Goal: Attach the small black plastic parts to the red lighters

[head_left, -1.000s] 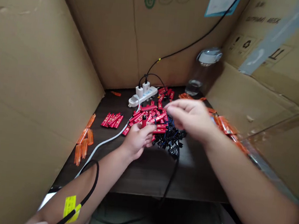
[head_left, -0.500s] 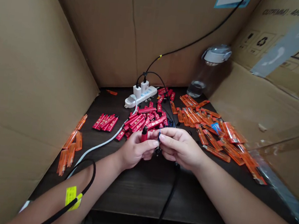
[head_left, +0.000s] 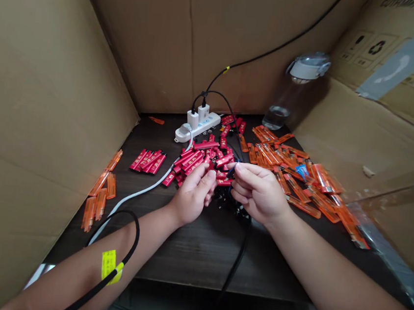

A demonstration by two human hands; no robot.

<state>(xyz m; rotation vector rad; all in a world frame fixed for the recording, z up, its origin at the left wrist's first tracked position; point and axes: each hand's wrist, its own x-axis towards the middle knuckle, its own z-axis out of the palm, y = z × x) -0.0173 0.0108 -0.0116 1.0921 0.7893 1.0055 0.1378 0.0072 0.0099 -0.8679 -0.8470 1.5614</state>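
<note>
My left hand [head_left: 193, 195] and my right hand [head_left: 257, 192] meet over the middle of a dark wooden table [head_left: 197, 243]. Both are closed in a pinch, fingertips nearly touching. Between them sits a red lighter [head_left: 216, 170] with a small black part at its tip; the left fingers wrap the lighter, the right fingertips pinch the small black piece. Under the hands lies a heap of small black parts [head_left: 229, 204]. A pile of red lighters [head_left: 203, 157] lies just behind the hands.
Orange lighters [head_left: 300, 184] spread to the right, more orange ones [head_left: 99, 193] at the left edge. A row of red lighters [head_left: 147, 161] lies left. A white power strip [head_left: 197, 124] with cables and a water bottle [head_left: 295, 90] stand behind. Cardboard walls [head_left: 41, 108] enclose the table.
My right hand came back from the pile and joined the left. Both hands then shifted slightly away from me, and the red lighter is now mostly covered by the left fingers.
</note>
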